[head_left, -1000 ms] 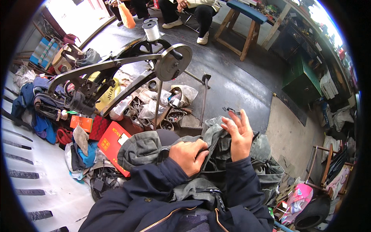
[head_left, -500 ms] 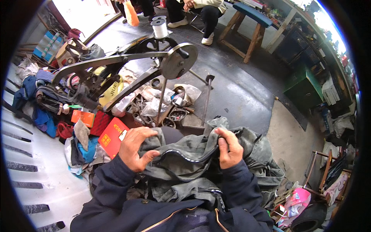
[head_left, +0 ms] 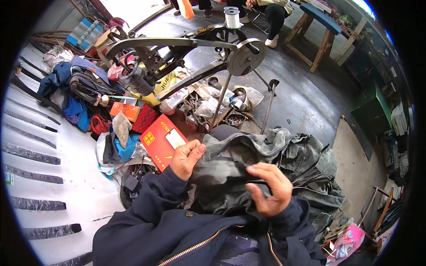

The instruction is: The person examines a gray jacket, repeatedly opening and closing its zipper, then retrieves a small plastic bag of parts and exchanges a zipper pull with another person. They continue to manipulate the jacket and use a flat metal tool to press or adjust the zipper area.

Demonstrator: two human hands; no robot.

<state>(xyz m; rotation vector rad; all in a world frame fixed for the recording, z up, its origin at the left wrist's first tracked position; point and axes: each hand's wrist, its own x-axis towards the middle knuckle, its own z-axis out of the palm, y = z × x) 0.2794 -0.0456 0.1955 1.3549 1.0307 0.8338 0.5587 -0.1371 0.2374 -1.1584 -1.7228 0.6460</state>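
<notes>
A worn grey-green garment (head_left: 306, 155) lies bunched across my lap, with a dark zipper line along its right part. My left hand (head_left: 185, 160) pinches its left edge between thumb and bent fingers. Over the middle of the cloth, my right hand (head_left: 274, 189) has its thumb and fingers apart, with nothing between them. The fingertips are at or just above the fabric; I cannot tell whether they touch it. A flat red box (head_left: 159, 141) sits just beyond my left hand.
Ahead stands a hand-cranked metal sewing machine (head_left: 195, 48) with a white thread spool (head_left: 231, 19). Cloths and bags (head_left: 73, 95) are heaped at left by a white slatted surface (head_left: 88, 177). A blue-topped wooden stool (head_left: 317, 20) and seated people are farther off.
My view has swung left, so the scene sits farther right. The left hand has closed on the garment's edge. My right hand has let go of the garment's edge and opened.
</notes>
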